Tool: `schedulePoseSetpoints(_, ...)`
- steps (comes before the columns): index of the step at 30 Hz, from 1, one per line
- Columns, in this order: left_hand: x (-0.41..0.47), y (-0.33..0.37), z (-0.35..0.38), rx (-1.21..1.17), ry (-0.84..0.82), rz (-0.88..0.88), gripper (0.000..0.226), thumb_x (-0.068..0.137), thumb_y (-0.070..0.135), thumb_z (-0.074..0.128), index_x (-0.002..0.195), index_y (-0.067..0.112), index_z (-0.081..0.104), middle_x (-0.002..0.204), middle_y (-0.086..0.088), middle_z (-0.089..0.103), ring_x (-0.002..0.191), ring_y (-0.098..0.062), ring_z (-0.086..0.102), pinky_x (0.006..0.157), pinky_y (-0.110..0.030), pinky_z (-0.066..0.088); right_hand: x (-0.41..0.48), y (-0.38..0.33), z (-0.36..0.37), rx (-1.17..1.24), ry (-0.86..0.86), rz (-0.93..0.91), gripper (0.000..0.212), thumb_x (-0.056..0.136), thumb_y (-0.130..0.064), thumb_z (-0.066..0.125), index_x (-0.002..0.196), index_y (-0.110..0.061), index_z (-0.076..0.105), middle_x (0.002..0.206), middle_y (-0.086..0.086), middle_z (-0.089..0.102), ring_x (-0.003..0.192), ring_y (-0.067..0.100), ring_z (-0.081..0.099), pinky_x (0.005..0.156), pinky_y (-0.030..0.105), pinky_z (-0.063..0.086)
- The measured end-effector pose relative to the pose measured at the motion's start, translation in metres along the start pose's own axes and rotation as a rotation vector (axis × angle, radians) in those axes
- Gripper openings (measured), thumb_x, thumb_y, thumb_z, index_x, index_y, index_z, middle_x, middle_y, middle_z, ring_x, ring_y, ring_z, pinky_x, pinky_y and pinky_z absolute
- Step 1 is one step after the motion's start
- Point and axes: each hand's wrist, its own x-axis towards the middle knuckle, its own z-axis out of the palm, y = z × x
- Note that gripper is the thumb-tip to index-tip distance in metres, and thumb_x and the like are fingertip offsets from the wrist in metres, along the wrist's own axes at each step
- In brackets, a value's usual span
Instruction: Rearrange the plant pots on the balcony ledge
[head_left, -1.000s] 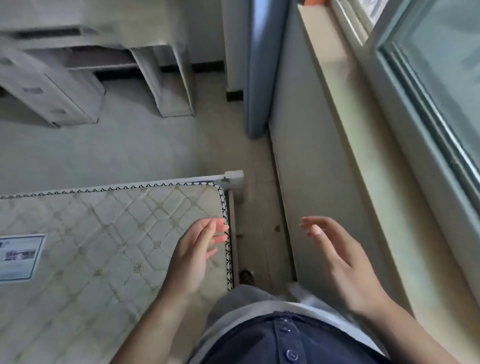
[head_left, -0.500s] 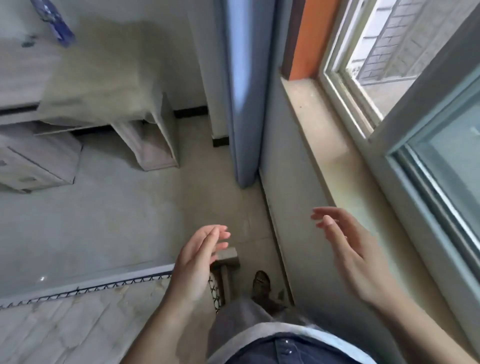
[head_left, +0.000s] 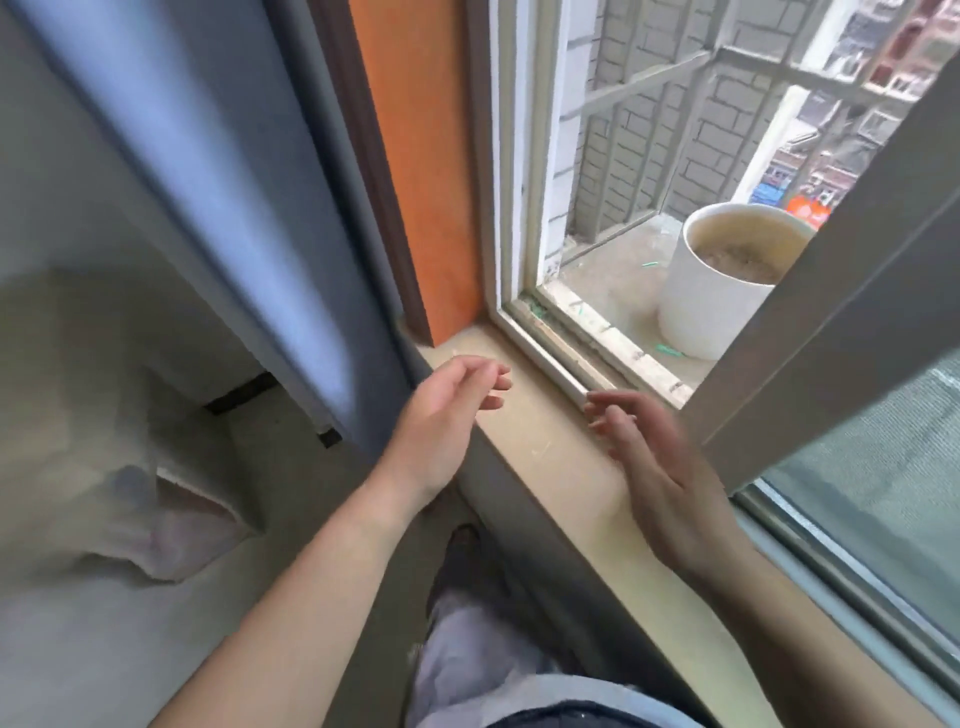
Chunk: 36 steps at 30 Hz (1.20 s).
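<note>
A white round plant pot (head_left: 711, 291) filled with pale soil stands on the concrete balcony ledge (head_left: 618, 283) outside the open window; the grey window sash hides its right side. My left hand (head_left: 444, 415) hovers over the near end of the inner beige sill (head_left: 545, 436), fingers loosely curled and holding nothing. Over the same sill, close to the window track, my right hand (head_left: 654, 467) is held with fingers spread and nothing in it. Both hands are inside the room, well short of the pot.
A grey sliding sash (head_left: 831, 332) crosses the opening on the right. An orange panel (head_left: 421, 171) and white window frame (head_left: 506, 171) border the left side. Metal bars (head_left: 639, 88) and a grey brick wall close the ledge outside. A blue-grey curtain (head_left: 208, 182) hangs at left.
The view has swung up from the floor and mattress to the window, bringing the pot into sight. Both hands have risen and reached forward over the inner sill.
</note>
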Motion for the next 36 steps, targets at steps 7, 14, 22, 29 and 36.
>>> schedulePoseSetpoints(7,0.184,0.041,0.034,-0.004,-0.347,0.081,0.018,0.096,0.023,0.045,0.095,0.015,0.061,0.088,0.002,0.061,0.078,-0.009,0.056,0.061,-0.007,0.043,0.148,0.002,0.034,0.05,0.456,0.122,0.018,0.096,-0.026,0.045,0.103,-0.018,0.06,0.1,0.001,0.064,0.094,0.016,0.061,0.084,0.028,0.046)
schedulePoseSetpoints(14,0.281,0.05,0.117,0.083,-0.524,0.099,0.017,0.091,0.027,0.051,0.076,0.024,0.058,0.08,0.004,0.062,0.08,-0.015,0.058,0.07,-0.028,0.045,0.26,0.046,-0.001,-0.063,0.888,0.434,0.031,0.095,-0.03,0.042,0.11,-0.007,0.058,0.113,0.013,0.062,0.107,0.026,0.056,0.083,0.027,0.036)
schedulePoseSetpoints(22,0.332,0.029,0.185,0.047,-0.366,-0.004,0.015,0.087,0.026,0.054,0.073,0.021,0.055,0.076,0.001,0.059,0.078,-0.021,0.055,0.074,-0.032,0.041,0.335,0.108,-0.065,-0.066,1.203,0.837,0.045,0.092,-0.028,0.048,0.123,0.004,0.046,0.13,0.024,0.048,0.12,0.038,0.048,0.098,0.039,0.038)
schedulePoseSetpoints(29,0.351,0.007,0.211,0.063,-0.286,-0.061,0.009,0.085,0.032,0.051,0.077,0.028,0.055,0.088,0.005,0.062,0.082,-0.016,0.055,0.072,-0.028,0.036,0.336,0.151,-0.103,-0.194,1.065,0.976,0.059,0.093,-0.032,0.045,0.138,0.002,0.025,0.142,0.02,0.03,0.125,0.04,0.042,0.1,0.045,0.035)
schedulePoseSetpoints(36,0.368,-0.011,0.241,0.127,-0.222,-0.103,0.004,0.085,0.027,0.053,0.089,0.026,0.054,0.112,-0.006,0.062,0.094,-0.02,0.056,0.077,-0.028,0.036,0.315,0.177,-0.09,-0.206,0.96,0.911,0.067,0.092,-0.038,0.047,0.144,-0.004,0.021,0.15,0.015,0.03,0.134,0.032,0.035,0.105,0.04,0.032)
